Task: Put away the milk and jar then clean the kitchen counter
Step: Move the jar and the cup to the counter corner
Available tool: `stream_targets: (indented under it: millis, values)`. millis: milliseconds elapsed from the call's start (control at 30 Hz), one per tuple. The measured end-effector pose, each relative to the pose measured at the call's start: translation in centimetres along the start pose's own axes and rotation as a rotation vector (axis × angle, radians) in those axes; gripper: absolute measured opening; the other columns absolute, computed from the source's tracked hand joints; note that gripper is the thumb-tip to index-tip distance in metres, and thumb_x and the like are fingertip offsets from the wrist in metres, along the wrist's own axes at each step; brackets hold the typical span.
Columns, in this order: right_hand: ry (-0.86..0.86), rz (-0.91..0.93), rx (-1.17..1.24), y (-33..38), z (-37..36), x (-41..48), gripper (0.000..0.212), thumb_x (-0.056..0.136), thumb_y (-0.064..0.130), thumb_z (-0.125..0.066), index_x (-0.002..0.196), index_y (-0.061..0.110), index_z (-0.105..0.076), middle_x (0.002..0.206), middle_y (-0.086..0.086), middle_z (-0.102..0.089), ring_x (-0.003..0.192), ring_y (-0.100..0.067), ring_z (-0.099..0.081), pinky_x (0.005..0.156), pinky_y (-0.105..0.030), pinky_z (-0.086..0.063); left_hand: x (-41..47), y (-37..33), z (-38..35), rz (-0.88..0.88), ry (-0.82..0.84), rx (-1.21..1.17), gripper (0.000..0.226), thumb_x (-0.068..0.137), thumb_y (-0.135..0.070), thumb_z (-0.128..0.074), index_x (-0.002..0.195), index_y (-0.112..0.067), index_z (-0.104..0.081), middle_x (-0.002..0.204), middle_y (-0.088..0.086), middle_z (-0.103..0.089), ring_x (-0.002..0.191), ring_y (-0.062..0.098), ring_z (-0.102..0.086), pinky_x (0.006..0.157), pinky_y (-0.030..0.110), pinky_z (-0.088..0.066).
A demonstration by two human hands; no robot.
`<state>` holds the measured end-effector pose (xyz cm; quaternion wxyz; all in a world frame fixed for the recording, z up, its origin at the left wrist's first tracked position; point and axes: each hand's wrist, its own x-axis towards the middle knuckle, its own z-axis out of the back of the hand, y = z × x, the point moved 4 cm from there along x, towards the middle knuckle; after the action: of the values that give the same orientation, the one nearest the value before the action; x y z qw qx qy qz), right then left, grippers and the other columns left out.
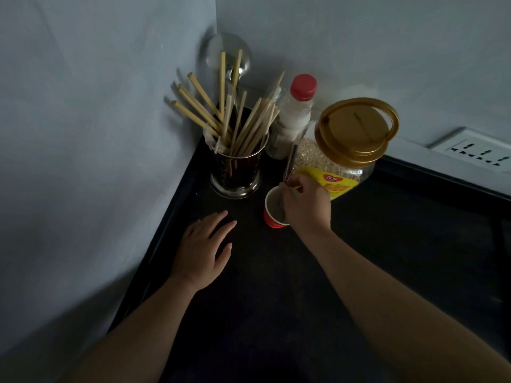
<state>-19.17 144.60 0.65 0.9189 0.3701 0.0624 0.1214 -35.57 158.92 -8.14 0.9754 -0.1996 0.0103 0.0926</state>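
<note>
A milk bottle (pixel 293 117) with a red cap stands in the back corner of the black counter (pixel 387 244). Right of it stands a clear oat jar (pixel 343 150) with a gold lid and yellow label. In front of the jar sits a small red paper cup (pixel 272 210). My right hand (pixel 305 201) hovers over the cup, fingers pinched on a metal spoon (pixel 290 161) whose lower end is inside the cup. My left hand (pixel 204 250) lies flat on the counter to the cup's left, fingers apart, holding nothing.
A steel holder (pixel 235 172) full of wooden chopsticks stands at the left wall, next to the bottle. A ladle (pixel 229 56) leans in the corner behind it. A white wall socket (pixel 481 153) sits at the right above the counter's back edge.
</note>
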Motion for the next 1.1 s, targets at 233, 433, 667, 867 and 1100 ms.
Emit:
stream_targets:
  millis: [233,433,667,867,1100]
  values:
    - [0.029,0.108,0.033,0.2,1.4,-0.9,0.006,0.084,0.024,-0.065,0.082,0.026,-0.060,0.082,0.011,-0.059,0.073,-0.002,-0.054,0.056,-0.013,-0.038,0.0,0.1,0.0,-0.006,-0.005,-0.006,0.048,0.091,-0.039,-0.038,0.135,-0.022,-0.048,0.147,0.003,-0.041,0.134,0.022,-0.038,0.109,0.042,-0.029]
    - [0.079,0.218,0.134,2.5,3.4,-1.0,0.002,0.085,0.019,-0.065,0.085,0.021,-0.065,0.081,0.008,-0.066,0.078,-0.002,-0.061,0.067,-0.011,-0.045,0.0,-0.1,0.2,-0.003,0.009,-0.003,0.049,0.090,-0.039,-0.038,0.135,-0.021,-0.048,0.146,0.004,-0.041,0.134,0.023,-0.038,0.109,0.044,-0.032]
    - [-0.108,0.344,0.265,7.9,7.7,1.4,0.009,0.086,0.013,-0.064,0.095,0.013,-0.064,0.079,0.016,-0.060,0.075,0.010,-0.059,0.066,-0.005,-0.045,0.1,-0.3,0.4,0.008,0.016,0.007,0.050,0.089,-0.041,-0.036,0.134,-0.023,-0.048,0.146,0.003,-0.042,0.133,0.023,-0.040,0.107,0.043,-0.033]
    - [-0.183,0.380,0.450,12.5,8.6,3.3,0.007,0.085,0.011,-0.065,0.091,0.011,-0.064,0.079,0.006,-0.065,0.074,-0.005,-0.065,0.069,-0.018,-0.053,0.1,-0.2,0.2,0.009,0.014,0.001,0.049,0.089,-0.040,-0.038,0.134,-0.024,-0.048,0.146,0.002,-0.042,0.132,0.022,-0.041,0.106,0.043,-0.036]
    - [0.015,0.333,0.253,10.8,2.6,3.1,0.004,0.082,0.013,-0.066,0.085,0.012,-0.064,0.078,0.004,-0.067,0.072,-0.005,-0.060,0.066,-0.018,-0.050,0.0,0.1,-0.1,0.024,0.019,-0.014,0.049,0.089,-0.041,-0.040,0.135,-0.027,-0.046,0.148,-0.001,-0.039,0.134,0.020,-0.039,0.108,0.042,-0.034]
